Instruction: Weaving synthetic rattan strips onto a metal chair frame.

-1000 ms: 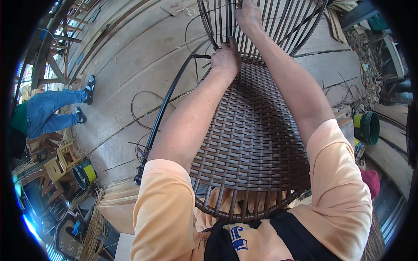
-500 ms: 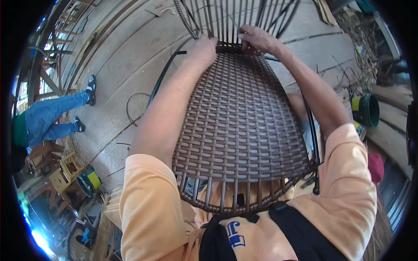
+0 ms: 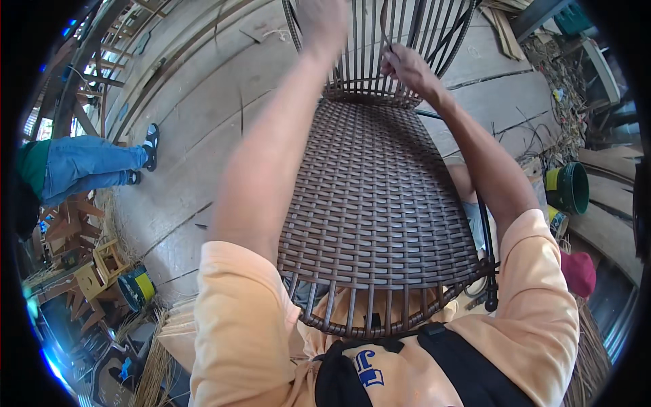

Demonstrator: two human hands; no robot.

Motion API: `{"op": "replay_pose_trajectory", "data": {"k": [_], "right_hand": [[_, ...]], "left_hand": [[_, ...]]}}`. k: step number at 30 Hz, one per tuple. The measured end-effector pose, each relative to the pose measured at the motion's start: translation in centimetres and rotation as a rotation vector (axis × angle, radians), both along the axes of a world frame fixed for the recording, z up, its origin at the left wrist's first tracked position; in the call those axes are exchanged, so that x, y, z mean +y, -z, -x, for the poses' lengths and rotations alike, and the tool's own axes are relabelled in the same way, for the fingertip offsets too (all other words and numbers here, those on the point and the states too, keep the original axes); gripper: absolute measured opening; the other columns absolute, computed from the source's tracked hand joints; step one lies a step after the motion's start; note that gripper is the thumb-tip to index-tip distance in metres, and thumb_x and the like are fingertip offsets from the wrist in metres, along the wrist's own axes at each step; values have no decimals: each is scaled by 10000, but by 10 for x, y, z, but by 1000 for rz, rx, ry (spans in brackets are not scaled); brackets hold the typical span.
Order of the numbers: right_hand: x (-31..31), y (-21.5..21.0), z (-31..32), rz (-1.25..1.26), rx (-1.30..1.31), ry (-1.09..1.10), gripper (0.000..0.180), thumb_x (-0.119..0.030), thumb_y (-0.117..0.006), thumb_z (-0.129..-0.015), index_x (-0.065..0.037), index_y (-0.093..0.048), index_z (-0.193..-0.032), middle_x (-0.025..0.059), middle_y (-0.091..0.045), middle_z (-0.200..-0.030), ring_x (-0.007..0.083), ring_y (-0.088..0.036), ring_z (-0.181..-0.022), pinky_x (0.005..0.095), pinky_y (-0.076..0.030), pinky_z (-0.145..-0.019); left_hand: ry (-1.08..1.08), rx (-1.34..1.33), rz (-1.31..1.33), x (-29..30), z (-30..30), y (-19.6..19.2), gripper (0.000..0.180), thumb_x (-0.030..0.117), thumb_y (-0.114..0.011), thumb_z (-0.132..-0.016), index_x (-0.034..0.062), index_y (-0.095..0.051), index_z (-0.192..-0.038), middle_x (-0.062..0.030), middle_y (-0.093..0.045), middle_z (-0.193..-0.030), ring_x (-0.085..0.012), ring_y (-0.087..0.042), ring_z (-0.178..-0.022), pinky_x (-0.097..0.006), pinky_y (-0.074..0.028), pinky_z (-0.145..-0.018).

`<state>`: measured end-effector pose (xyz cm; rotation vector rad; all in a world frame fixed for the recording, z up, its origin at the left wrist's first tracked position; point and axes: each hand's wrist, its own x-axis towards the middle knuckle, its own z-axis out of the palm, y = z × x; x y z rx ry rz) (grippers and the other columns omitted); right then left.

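A thin dark strand (image 3: 384,24) is pinched by the right hand (image 3: 405,68); the bare upright ribs (image 3: 352,47) above the brown woven panel (image 3: 376,197) are gripped by the blurred left hand (image 3: 322,24).

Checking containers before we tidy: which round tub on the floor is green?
The green tub at the right, beside the right arm; the other round tub, lower left, is blue and yellow.

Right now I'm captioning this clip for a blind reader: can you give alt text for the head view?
A person's two hands work at the far edge of a brown woven panel on a dark frame: the left hand raised among the bare upright strands, the right hand pinching one. Another person's legs stand on the plank floor at left.
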<state>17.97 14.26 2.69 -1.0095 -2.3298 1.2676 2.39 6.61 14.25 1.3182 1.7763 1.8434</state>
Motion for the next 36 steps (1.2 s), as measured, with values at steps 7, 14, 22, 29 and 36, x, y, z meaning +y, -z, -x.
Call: {"op": "replay_pose_trajectory", "data": {"k": [7, 14, 22, 29, 36], "right_hand": [[39, -34, 52, -62, -42, -30, 227, -122, -467, -877, 11, -602, -1002, 102, -638, -776, 158, -607, -673, 284, -496, -591], [56, 16, 102, -1322, -569, 53, 249, -246, -470, -907, -58, -559, -1044, 79, -616, -925, 213, -571, -879, 324, -446, -765], [22, -34, 35, -482, -170, 150, 263, -127, -572, -792, 19, -596, -1010, 256, -619, -854, 367, -628, -812, 438, -495, -712], [46, -41, 70, -481, -450, 160, 207, -123, -543, -802, -23, -652, -946, 175, -632, -693, 321, -643, -708, 422, -509, -678], [32, -18, 36, -1309, -187, 156, 246, -111, -576, -795, -48, -634, -1026, 102, -624, -886, 250, -602, -860, 363, -484, -721]], "left_hand": [[33, 884, 615, -54, -23, 162, 408, 109, -533, -772, 67, -499, -1176, -153, -475, -1195, -364, -498, -1033, -452, -437, -879], [37, 921, 741, -51, -43, 153, 369, 61, -495, -758, -69, -459, -1101, -182, -460, -1068, -354, -522, -933, -410, -499, -761], [11, 857, 632, -50, -32, 146, 287, 84, -493, -788, 41, -542, -1068, -127, -530, -1064, -328, -525, -977, -432, -467, -813], [132, 1052, 616, -47, -51, 149, 482, 113, -578, -732, 12, -453, -1186, -140, -466, -1140, -328, -518, -989, -437, -448, -835], [78, 1047, 781, -39, -60, 148, 379, 94, -559, -734, -79, -481, -1062, -168, -457, -1077, -334, -533, -910, -418, -503, -751]]}}
